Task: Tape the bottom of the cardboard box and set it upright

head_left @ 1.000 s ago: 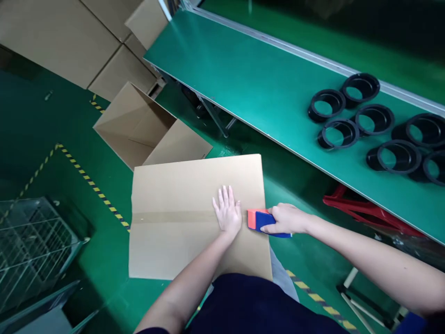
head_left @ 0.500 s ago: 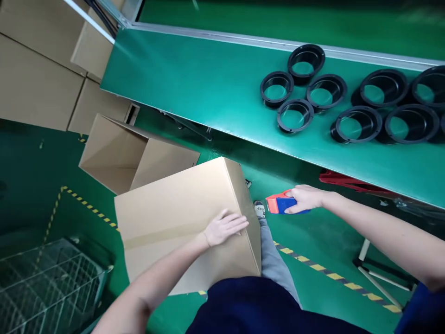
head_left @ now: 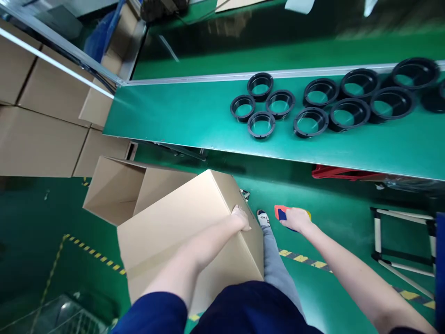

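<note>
Bright even overhead light, soft shadows, motion blur along top edge, wide-angle edge distortion

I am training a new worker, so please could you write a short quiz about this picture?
1. True or false: the left hand grips the top corner of the taped cardboard box.
2. What does the right hand hold?
A. a black ring
B. a tape dispenser
C. a cup
3. Fill in: the black rings lie on the green ____.

Key:
1. True.
2. B, the red and blue tape dispenser, held off to the right of the box.
3. Conveyor belt; an open empty box stands on the floor below it.
</note>
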`<control>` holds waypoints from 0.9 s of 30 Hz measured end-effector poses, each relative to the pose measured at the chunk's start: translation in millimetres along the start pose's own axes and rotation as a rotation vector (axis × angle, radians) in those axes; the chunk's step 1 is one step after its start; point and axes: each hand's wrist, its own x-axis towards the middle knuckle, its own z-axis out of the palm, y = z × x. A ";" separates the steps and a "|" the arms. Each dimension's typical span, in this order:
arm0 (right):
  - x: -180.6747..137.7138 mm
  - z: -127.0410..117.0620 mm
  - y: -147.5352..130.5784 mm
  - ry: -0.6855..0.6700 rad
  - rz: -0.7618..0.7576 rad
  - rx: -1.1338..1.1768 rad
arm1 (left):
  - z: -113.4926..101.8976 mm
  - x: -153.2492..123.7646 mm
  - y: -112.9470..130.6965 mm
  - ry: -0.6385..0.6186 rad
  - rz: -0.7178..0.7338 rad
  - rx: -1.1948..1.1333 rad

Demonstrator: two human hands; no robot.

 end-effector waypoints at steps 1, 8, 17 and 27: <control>-11.1 5.3 11.5 0.029 0.020 0.075 | -3.9 9.3 5.8 0.010 -0.011 -0.048; -86.0 51.0 1.6 0.260 -0.126 1.322 | -27.9 -7.6 31.5 0.057 0.181 -0.669; -88.0 21.9 -117.6 0.344 -0.064 1.338 | -67.9 -52.3 -36.1 0.470 0.234 -1.178; -128.7 71.1 -201.4 0.363 0.169 1.500 | -218.4 0.7 -194.8 0.893 0.049 -0.868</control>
